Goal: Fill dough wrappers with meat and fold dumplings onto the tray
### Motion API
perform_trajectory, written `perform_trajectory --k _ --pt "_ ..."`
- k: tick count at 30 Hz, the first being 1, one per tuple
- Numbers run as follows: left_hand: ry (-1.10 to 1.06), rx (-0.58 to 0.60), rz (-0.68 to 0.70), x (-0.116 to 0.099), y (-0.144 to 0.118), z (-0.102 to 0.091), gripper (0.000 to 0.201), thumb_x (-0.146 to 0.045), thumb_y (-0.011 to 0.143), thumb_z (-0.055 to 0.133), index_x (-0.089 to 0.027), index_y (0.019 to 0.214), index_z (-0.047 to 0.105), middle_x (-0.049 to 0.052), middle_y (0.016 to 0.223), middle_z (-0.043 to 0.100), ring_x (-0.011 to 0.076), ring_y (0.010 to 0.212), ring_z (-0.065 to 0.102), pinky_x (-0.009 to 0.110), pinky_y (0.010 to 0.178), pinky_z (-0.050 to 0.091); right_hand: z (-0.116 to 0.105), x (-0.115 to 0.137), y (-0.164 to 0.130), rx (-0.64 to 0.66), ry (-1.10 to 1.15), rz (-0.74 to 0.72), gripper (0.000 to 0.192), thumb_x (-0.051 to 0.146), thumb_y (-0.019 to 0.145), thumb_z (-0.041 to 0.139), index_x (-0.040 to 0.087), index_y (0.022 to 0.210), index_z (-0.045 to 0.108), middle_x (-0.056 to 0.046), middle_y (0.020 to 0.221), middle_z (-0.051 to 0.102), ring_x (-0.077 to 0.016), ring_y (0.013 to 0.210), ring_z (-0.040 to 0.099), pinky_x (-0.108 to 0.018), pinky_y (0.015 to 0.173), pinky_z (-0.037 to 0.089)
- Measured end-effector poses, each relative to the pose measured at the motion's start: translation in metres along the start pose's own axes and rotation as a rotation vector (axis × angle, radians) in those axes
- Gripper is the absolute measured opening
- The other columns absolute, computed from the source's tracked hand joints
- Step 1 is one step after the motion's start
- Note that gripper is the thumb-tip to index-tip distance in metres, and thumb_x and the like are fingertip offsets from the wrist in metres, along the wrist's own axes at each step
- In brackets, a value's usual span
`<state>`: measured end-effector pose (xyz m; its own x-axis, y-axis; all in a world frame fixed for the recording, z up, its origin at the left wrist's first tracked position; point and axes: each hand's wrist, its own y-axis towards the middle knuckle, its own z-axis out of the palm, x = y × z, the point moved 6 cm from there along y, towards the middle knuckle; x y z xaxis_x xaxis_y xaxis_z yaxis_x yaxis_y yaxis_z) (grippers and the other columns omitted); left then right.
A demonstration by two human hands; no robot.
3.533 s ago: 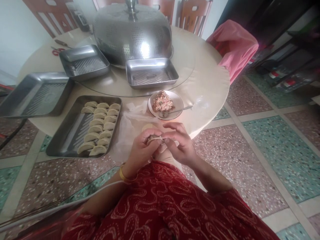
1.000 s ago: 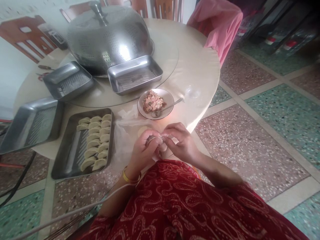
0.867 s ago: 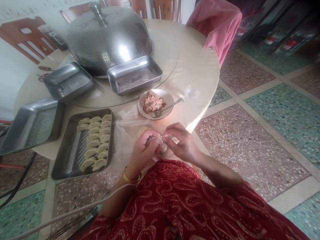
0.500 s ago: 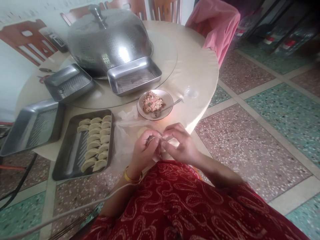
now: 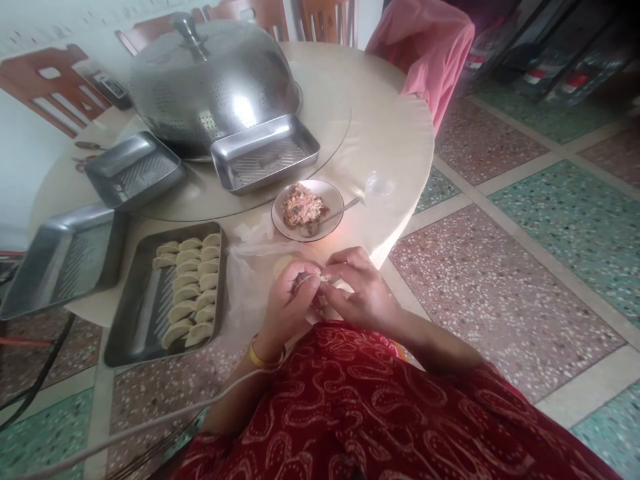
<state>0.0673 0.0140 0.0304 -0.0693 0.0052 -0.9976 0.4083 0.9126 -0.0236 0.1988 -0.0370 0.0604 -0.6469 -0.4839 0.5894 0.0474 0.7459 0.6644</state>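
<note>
Both my hands meet at the table's near edge, pinching a dumpling point(image 5: 316, 277) that is mostly covered by the fingers. My left hand point(image 5: 290, 297) is closed around its left side, thumb on top. With thumb and fingertips, my right hand point(image 5: 363, 287) pinches the right side of the edge. Beyond them is a bowl point(image 5: 333, 193) of minced filling point(image 5: 301, 205) with a spoon point(image 5: 345, 207) resting in it. Left of my hands, a metal tray point(image 5: 147, 293) holds rows of folded dumplings point(image 5: 187, 277). A round dough wrapper point(image 5: 284, 265) lies partly behind my left hand.
A clear plastic bag point(image 5: 245, 280) lies between tray and hands. More metal trays point(image 5: 265, 157) and a large perforated metal basin point(image 5: 215, 93), upside down, stand farther back. A clear cup point(image 5: 379, 187) sits near the right edge. A pink cloth point(image 5: 430, 47) drapes over a chair.
My right hand's fingers have closed in slightly toward the left along the dumpling's edge. The view has shifted a little; the trays and bowl stay in place.
</note>
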Motion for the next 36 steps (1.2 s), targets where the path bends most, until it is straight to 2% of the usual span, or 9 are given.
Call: perform_trajectory --k 6,12,16,19,23,28,31,34,36 --pt "0.05 0.001 0.01 -0.002 0.0 0.002 0.011 -0.029 0.087 0.059 -0.018 0.089 0.058 -0.001 0.079 0.068 0.0061 0.051 0.058 0.017 0.048 0.047 0.0 0.0 0.0 -0.023 -0.045 -0.037 0.017 0.014 0.086 0.059 0.025 0.078 0.068 -0.004 0.091 0.065 -0.0199 0.087 0.057 -0.037 0.072 0.05" --pt "0.003 -0.075 -0.082 0.005 0.001 -0.002 0.016 -0.032 0.087 0.06 -0.018 0.094 0.063 -0.001 0.071 0.067 0.0095 0.054 0.061 0.018 0.048 0.049 -0.003 -0.003 -0.005 -0.014 -0.107 -0.024 0.016 0.027 0.09 0.062 0.024 0.105 0.067 -0.008 0.101 0.066 -0.0226 0.093 0.06 -0.041 0.077 0.054" --pt "-0.061 -0.086 -0.12 0.014 0.002 -0.004 0.017 -0.034 0.086 0.062 -0.019 0.094 0.064 -0.001 0.072 0.067 0.0103 0.055 0.061 0.019 0.049 0.051 -0.004 -0.01 -0.011 -0.038 -0.07 0.027 0.013 0.026 0.09 0.061 0.023 0.101 0.067 -0.008 0.098 0.067 -0.0232 0.091 0.061 -0.041 0.074 0.053" --pt "-0.043 -0.09 -0.111 0.013 0.002 -0.002 0.015 -0.033 0.086 0.063 -0.019 0.092 0.064 -0.001 0.073 0.068 0.0091 0.056 0.061 0.018 0.052 0.052 -0.005 -0.007 -0.014 -0.109 -0.126 -0.054 0.007 0.021 0.088 0.063 0.024 0.094 0.068 -0.006 0.092 0.068 -0.0219 0.085 0.061 -0.039 0.07 0.05" --pt "-0.028 -0.088 -0.096 0.009 0.002 0.001 0.016 -0.034 0.087 0.062 -0.019 0.092 0.065 -0.001 0.071 0.068 0.0101 0.056 0.062 0.019 0.051 0.051 -0.004 -0.004 -0.018 -0.157 -0.218 -0.127 0.012 0.017 0.086 0.066 0.026 0.093 0.067 -0.005 0.096 0.068 -0.0231 0.088 0.06 -0.04 0.071 0.048" --pt "-0.074 -0.121 -0.088 0.009 0.002 0.001 0.015 -0.033 0.086 0.063 -0.019 0.089 0.064 -0.001 0.075 0.069 0.0098 0.057 0.062 0.019 0.051 0.051 -0.007 -0.008 -0.019 -0.183 -0.104 -0.074 0.017 0.022 0.085 0.065 0.025 0.102 0.068 -0.007 0.099 0.067 -0.0235 0.088 0.061 -0.041 0.071 0.05" --pt "-0.062 -0.115 -0.091 0.01 0.001 0.002 0.015 -0.033 0.086 0.064 -0.019 0.089 0.063 -0.001 0.075 0.068 0.0095 0.056 0.062 0.019 0.051 0.052 -0.008 -0.009 -0.016 -0.15 -0.087 -0.027 0.016 0.019 0.087 0.062 0.024 0.1 0.07 -0.007 0.095 0.068 -0.0222 0.087 0.063 -0.04 0.07 0.054" --pt "-0.065 -0.1 -0.092 0.01 0.0 0.003 0.016 -0.034 0.087 0.063 -0.018 0.09 0.063 0.0 0.075 0.068 0.0086 0.055 0.061 0.018 0.05 0.051 -0.007 -0.013 -0.013 -0.096 0.002 0.068 0.014 0.02 0.091 0.058 0.024 0.093 0.071 -0.006 0.09 0.069 -0.021 0.085 0.065 -0.04 0.072 0.057" --pt "-0.087 -0.093 -0.09 0.01 0.0 0.004 0.016 -0.035 0.087 0.063 -0.019 0.09 0.063 0.0 0.077 0.068 0.0079 0.054 0.06 0.017 0.048 0.05 -0.005 -0.02 -0.013 -0.054 0.163 0.181 0.015 0.024 0.094 0.057 0.023 0.088 0.071 -0.005 0.09 0.07 -0.0192 0.085 0.066 -0.037 0.073 0.057"
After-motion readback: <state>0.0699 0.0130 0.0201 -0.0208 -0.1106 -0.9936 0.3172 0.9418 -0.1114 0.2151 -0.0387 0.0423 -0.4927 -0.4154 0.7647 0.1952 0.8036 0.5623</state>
